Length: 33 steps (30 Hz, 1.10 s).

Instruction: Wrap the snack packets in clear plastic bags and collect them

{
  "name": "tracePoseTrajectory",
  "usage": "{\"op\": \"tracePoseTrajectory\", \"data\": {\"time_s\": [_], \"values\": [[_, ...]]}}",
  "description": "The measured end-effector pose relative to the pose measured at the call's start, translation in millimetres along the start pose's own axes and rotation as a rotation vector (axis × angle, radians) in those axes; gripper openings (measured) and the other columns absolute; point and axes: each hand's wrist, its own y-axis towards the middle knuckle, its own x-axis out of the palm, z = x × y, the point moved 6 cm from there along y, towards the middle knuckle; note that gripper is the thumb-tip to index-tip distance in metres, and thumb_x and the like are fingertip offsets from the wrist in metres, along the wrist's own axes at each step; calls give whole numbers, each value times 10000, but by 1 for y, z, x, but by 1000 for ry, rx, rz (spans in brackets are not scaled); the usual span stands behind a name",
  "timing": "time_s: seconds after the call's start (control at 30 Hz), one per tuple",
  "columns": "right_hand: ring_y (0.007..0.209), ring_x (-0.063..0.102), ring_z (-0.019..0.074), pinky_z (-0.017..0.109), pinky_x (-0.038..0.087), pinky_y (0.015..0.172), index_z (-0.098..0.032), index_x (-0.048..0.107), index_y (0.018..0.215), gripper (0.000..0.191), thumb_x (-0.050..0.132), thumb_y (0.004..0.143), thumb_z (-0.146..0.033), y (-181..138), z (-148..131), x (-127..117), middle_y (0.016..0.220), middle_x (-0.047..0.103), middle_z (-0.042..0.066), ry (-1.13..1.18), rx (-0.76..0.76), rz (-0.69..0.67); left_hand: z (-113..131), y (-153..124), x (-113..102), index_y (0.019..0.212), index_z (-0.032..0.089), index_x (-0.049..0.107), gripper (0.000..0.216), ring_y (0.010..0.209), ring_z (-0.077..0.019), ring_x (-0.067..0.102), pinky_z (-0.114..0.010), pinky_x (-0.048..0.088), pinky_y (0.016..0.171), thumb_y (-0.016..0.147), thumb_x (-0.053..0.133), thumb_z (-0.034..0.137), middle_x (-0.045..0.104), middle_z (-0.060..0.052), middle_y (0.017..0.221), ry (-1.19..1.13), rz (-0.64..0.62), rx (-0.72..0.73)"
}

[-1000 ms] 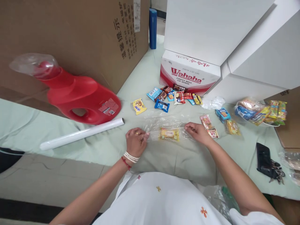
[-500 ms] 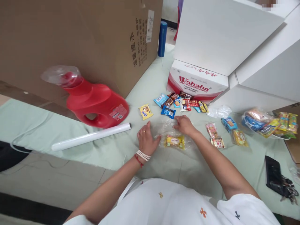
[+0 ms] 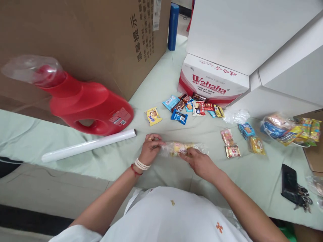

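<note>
A yellow snack packet wrapped in clear plastic film (image 3: 182,148) lies on the pale green cloth (image 3: 161,168) in front of me. My left hand (image 3: 149,148) pinches the left end of the film, fingers closed. My right hand (image 3: 199,161) grips the wrapped packet from the near side, fingers curled over it. The film is rolled narrow around the packet.
A white film roll (image 3: 88,145) lies to the left, beside a red detergent jug (image 3: 85,106). Several small snack packets (image 3: 191,108) sit before a Wahaha box (image 3: 214,82). More snacks (image 3: 287,129) lie at the right, a black wallet with keys (image 3: 292,188) nearer.
The film lay spread flat over the packet with my hands at its edges; now it is rolled tight around the packet, and both hands have closed on it.
</note>
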Motion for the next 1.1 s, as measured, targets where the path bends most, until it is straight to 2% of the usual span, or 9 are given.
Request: {"op": "tracePoseTrajectory", "data": {"time_s": [0.2, 0.3, 0.37, 0.53, 0.6, 0.77, 0.9, 0.97, 1.1], "values": [[992, 557, 207, 259, 460, 781, -405, 555, 1486, 576, 503, 983, -129, -2, 6, 17, 1154, 558, 67, 210, 83, 108, 12, -21, -20, 731, 216, 674, 227, 1226, -277, 579, -449, 503, 1033, 868, 502, 272, 667, -111, 1189, -98, -143, 18], [940, 539, 201, 263, 449, 771, -377, 615, 1428, 498, 500, 999, -153, 1, 4, 9, 1109, 556, 68, 234, 85, 142, 16, -19, -21, 988, 190, 658, 302, 1069, -276, 635, -423, 556, 892, 840, 624, 451, 611, -157, 1279, 145, -27, -160], [890, 520, 192, 252, 424, 722, -369, 632, 1406, 466, 492, 1010, -168, 3, 3, 5, 1083, 554, 68, 215, 90, 145, 17, -18, -17, 1112, 176, 634, 479, 897, -250, 648, -384, 556, 787, 738, 737, 456, 651, -137, 1157, 302, -29, -289], [880, 498, 192, 263, 421, 723, -320, 683, 1325, 440, 496, 981, -120, 6, 2, 6, 1067, 549, 76, 215, 57, 173, 37, -12, 15, 871, 182, 673, 307, 591, -156, 562, -255, 452, 583, 849, 600, 480, 611, 20, 645, 12, -266, -372], [915, 502, 203, 295, 456, 788, -266, 718, 1248, 390, 492, 970, -110, 6, 2, 10, 1063, 553, 87, 251, 29, 221, 51, -7, 34, 924, 173, 707, 325, 574, -149, 571, -248, 448, 567, 900, 542, 451, 655, 14, 661, -66, -306, -333], [1051, 586, 219, 379, 516, 949, -243, 710, 1243, 324, 508, 993, -201, -7, 15, 10, 1175, 614, 106, 558, -54, 371, 77, 1, 72, 1049, 205, 768, 325, 865, -216, 701, -314, 499, 780, 917, 473, 174, 779, -75, 970, 230, -266, -180], [1112, 572, 282, 490, 508, 998, -230, 668, 1300, 346, 567, 985, -335, -31, 58, 2, 1216, 601, 141, 456, 378, 706, 84, -1, 78, 1083, 274, 757, 279, 896, -263, 686, -353, 475, 727, 986, 496, 297, 737, -94, 1079, 516, -236, -128], [1209, 492, 353, 586, 456, 1042, -203, 671, 1271, 403, 682, 896, -350, -39, 72, 2, 1317, 538, 184, 286, 586, 755, 85, 0, 74, 1129, 265, 732, 254, 981, -295, 661, -372, 481, 759, 969, 554, 353, 702, -114, 1106, 603, -185, -91], [1215, 492, 327, 537, 460, 1047, -201, 677, 1008, 158, 633, 857, -209, -30, 63, 4, 1316, 532, 162, 269, 575, 688, 80, 6, 62, 1336, 173, 586, 557, 1219, -386, 556, -466, 479, 910, 868, 702, 453, 625, -196, 1264, 636, -82, -105]]}}
